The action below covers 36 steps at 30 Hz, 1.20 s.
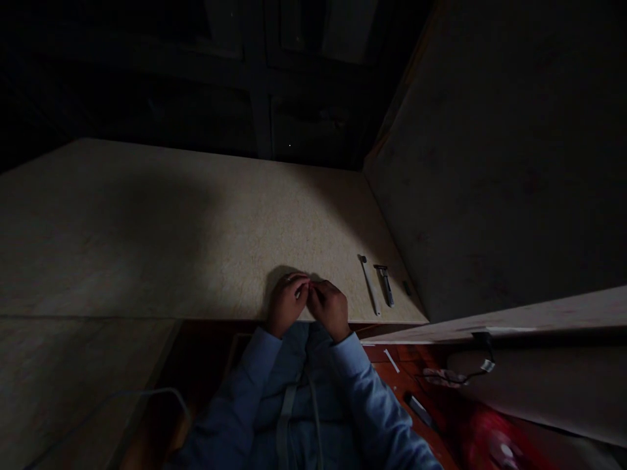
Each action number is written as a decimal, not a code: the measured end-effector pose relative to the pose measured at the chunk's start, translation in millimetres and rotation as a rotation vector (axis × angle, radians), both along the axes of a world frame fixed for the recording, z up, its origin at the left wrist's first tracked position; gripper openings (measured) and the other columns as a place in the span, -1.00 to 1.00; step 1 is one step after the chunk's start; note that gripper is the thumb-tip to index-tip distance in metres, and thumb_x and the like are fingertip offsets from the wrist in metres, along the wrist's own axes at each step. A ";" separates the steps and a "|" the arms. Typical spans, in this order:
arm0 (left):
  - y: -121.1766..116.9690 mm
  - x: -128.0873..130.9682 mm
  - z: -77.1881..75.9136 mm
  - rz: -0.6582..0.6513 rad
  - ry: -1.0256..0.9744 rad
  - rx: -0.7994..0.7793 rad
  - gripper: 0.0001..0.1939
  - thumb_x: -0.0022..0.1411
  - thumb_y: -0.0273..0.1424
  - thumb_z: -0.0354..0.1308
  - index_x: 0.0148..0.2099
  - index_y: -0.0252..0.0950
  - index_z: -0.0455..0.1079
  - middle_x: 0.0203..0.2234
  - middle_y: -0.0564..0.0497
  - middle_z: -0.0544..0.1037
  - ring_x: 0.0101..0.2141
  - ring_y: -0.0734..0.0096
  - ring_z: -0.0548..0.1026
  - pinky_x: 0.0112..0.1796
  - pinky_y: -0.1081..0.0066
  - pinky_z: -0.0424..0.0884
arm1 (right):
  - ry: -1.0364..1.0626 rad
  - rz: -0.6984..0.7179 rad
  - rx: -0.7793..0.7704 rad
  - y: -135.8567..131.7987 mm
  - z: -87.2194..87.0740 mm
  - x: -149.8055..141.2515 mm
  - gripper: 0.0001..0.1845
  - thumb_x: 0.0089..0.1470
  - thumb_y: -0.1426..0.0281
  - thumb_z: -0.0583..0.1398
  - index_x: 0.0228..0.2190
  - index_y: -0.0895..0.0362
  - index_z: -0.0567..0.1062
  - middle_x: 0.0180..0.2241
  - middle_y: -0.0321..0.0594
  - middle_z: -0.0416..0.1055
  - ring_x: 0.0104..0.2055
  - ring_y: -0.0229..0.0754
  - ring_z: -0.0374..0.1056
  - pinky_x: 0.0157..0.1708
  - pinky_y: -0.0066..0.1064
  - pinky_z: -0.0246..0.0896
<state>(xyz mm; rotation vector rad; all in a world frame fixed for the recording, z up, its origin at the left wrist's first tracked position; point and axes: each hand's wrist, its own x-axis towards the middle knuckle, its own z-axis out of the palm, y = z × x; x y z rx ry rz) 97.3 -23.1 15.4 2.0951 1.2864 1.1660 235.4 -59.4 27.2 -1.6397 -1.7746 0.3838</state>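
My left hand and my right hand meet at the fingertips above the front edge of the pale tabletop. Both have their fingers curled and pinched together. If anything is between them, it is too small and dark to make out. To the right of my right hand lies a white toothbrush with a dark head, apart from the hand. Beside it lies a razor, its head pointing away from me. A small dark piece sits close to the wall.
A wall bounds the table on the right, and a dark window frame stands behind it. Below right, the reddish floor carries a white strip, a dark elongated object, a cable and a red bag. The room is dim.
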 end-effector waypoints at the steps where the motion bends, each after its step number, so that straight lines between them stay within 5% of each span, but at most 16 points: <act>1: -0.5 0.1 0.8 -0.001 -0.002 0.002 -0.80 0.29 -0.54 0.10 -0.17 -0.24 0.54 -0.18 -0.09 0.63 -0.11 0.24 0.57 -0.04 0.20 0.54 | -0.003 0.010 0.014 -1.4 -0.7 0.4 -0.70 0.28 0.34 0.09 -0.21 0.11 0.63 -0.25 -0.09 0.60 -0.23 -0.12 0.51 -0.21 -0.40 0.34; 15: -4.1 -0.4 0.8 0.008 -0.005 0.015 -0.79 0.26 -0.59 0.13 -0.17 -0.25 0.54 -0.18 -0.08 0.64 -0.12 0.25 0.58 -0.06 0.21 0.54 | 0.016 0.074 0.194 -4.8 -12.1 3.6 -0.70 0.29 0.36 0.09 -0.21 0.15 0.62 -0.30 -0.07 0.58 -0.25 -0.08 0.49 -0.23 -0.32 0.37; 36: -3.5 -1.0 -3.6 0.013 -0.009 0.021 -0.79 0.27 -0.58 0.12 -0.15 -0.25 0.54 -0.18 -0.08 0.63 -0.12 0.26 0.57 -0.06 0.21 0.53 | 0.013 0.100 0.225 -5.5 -12.6 4.3 -0.73 0.28 0.40 0.10 -0.21 0.13 0.62 -0.32 -0.10 0.58 -0.27 -0.08 0.49 -0.26 -0.31 0.39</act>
